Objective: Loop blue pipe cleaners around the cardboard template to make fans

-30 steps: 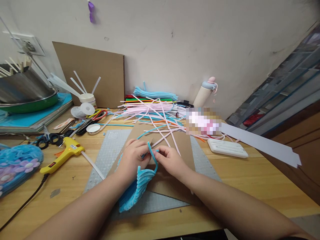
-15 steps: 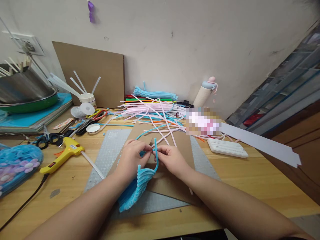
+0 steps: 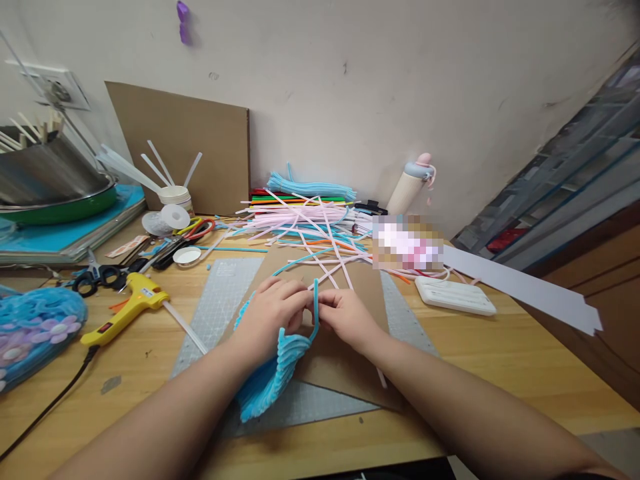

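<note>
"Head view — which step?"
"Working the blue strand point(image 3: 316, 310), I judge; whether my left fingers point(image 3: 285, 298) or right fingers point(image 3: 336, 301) clamp it, I can't tell."
"Next?"
"Steady pinching, probably — the ribbed blue piece point(image 3: 274, 383) sits just below."

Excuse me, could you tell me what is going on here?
Someone is handling a ribbed blue pipe-cleaner piece over a cardboard sheet. The left hand holds it, and the right hand meets the left beside an upstanding blue stem; what they pinch is hidden. A yellow glue gun lies to the left.
</note>
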The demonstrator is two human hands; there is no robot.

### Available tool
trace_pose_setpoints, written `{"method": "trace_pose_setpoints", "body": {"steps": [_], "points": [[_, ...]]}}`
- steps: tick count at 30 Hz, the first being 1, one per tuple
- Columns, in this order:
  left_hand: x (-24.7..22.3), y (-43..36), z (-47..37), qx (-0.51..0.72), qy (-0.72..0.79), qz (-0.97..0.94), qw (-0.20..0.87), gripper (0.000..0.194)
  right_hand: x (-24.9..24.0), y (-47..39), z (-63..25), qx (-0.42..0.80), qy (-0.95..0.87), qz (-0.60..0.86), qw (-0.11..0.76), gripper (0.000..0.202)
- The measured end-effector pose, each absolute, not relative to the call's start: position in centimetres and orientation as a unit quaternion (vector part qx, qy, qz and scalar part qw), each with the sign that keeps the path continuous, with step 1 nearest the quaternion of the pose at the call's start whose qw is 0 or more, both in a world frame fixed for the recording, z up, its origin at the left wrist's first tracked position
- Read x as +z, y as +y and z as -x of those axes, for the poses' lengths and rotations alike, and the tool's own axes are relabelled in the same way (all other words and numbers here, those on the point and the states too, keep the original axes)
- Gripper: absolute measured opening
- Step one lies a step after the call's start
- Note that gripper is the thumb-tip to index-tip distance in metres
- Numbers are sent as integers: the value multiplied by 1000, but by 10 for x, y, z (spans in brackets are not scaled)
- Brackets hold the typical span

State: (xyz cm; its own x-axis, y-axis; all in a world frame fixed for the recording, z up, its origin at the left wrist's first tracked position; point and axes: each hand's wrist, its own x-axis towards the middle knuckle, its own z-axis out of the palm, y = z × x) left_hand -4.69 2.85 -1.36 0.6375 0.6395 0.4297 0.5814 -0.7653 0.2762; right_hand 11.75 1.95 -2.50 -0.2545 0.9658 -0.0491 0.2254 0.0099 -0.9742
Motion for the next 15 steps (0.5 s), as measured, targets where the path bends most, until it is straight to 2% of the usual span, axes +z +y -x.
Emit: {"method": "trace_pose_setpoints", "body": {"steps": [15], "points": [[-20, 33, 50, 251, 361, -898, 7, 14, -28, 23, -120, 471, -625, 501, 368, 12]]}}
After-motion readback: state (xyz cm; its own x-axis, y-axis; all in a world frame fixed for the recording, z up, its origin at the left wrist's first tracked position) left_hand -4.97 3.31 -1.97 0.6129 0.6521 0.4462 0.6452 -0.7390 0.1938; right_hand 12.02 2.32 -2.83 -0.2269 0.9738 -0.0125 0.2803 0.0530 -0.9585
